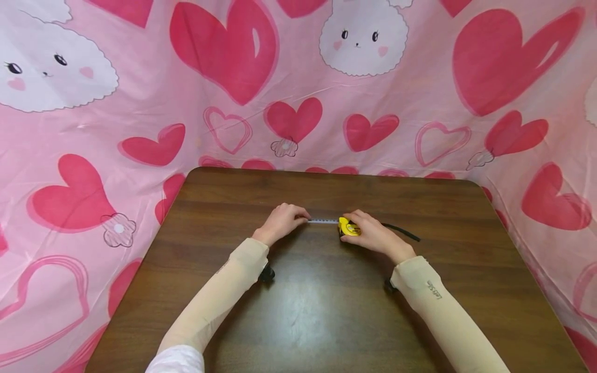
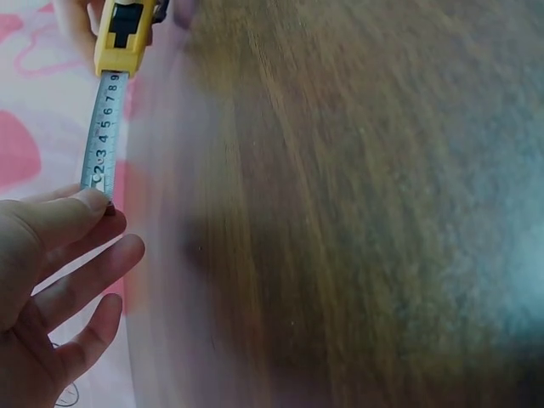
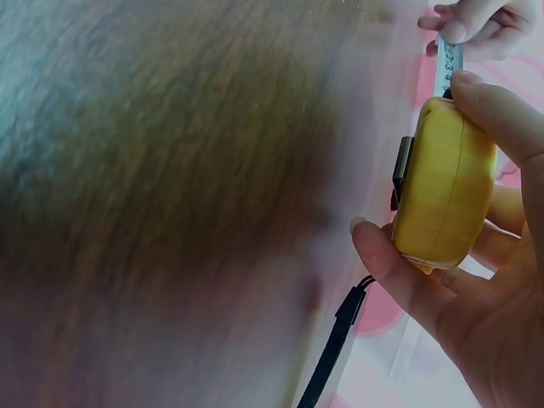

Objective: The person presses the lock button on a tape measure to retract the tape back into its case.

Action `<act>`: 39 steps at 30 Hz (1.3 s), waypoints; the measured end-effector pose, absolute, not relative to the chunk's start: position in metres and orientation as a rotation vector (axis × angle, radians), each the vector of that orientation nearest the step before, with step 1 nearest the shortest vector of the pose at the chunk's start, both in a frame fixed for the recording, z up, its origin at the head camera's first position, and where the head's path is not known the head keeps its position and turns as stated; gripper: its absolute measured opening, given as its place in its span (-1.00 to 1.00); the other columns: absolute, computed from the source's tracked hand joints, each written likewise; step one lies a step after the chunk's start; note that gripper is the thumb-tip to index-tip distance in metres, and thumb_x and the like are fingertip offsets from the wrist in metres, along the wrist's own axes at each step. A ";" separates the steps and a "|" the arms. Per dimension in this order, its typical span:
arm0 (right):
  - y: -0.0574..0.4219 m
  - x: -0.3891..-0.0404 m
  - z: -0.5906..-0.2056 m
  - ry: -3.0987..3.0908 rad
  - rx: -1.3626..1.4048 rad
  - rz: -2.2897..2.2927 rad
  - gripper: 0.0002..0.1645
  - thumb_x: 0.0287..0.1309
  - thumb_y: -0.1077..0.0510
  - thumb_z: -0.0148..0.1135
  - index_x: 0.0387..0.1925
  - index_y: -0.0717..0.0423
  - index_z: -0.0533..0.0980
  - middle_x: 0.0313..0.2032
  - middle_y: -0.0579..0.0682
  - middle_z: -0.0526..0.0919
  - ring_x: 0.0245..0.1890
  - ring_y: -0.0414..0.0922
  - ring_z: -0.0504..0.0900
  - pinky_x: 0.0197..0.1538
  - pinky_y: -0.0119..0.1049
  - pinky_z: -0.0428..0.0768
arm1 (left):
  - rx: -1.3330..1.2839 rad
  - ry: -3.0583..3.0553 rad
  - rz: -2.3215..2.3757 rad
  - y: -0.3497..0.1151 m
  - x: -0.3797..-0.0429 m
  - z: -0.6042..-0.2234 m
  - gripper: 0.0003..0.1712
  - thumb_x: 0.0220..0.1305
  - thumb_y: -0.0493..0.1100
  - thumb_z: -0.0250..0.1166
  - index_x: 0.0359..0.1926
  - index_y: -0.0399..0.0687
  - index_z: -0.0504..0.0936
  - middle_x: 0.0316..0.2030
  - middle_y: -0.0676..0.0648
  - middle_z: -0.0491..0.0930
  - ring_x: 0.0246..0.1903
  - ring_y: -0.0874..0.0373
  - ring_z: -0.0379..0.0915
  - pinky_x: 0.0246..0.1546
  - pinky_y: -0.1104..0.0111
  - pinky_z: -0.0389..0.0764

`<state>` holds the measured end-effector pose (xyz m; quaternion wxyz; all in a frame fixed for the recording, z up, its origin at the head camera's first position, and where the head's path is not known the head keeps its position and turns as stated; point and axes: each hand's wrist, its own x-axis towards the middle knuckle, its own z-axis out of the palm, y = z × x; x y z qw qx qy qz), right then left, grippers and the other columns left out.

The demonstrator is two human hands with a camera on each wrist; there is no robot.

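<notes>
A yellow tape measure [image 1: 349,228] is gripped by my right hand [image 1: 374,236] above the table. Its numbered blade [image 1: 324,221] runs out to the left, straight, with figures up to about 9 showing in the left wrist view. Thumb and forefinger of my left hand [image 1: 283,221] pinch the blade's free end; the other fingers spread loosely below, as the left wrist view shows. In the right wrist view my thumb lies at the top of the yellow case [image 3: 446,183], near the blade's mouth. A black wrist strap [image 3: 333,344] hangs from the case.
Beneath both hands lies a dark brown wooden table [image 1: 298,316] with rounded far corners. A pink curtain [image 1: 322,140] with hearts and white faces hangs behind and at both sides. Black wrist cameras [image 1: 267,274] sit under the beige sleeves [image 1: 443,305].
</notes>
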<state>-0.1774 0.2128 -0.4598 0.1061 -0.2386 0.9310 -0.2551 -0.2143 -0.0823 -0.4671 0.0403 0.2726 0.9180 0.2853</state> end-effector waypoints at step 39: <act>0.192 -0.175 -0.461 2.721 -0.712 -0.742 -0.15 0.28 -0.17 0.44 0.43 0.17 0.41 0.22 0.13 0.53 0.10 0.05 0.52 0.27 0.09 0.55 | 0.900 2.791 0.868 -0.056 -0.212 -0.474 -0.82 0.44 -0.14 0.37 -0.04 0.02 0.84 -0.13 0.04 0.80 -0.13 0.17 0.70 0.04 0.25 0.67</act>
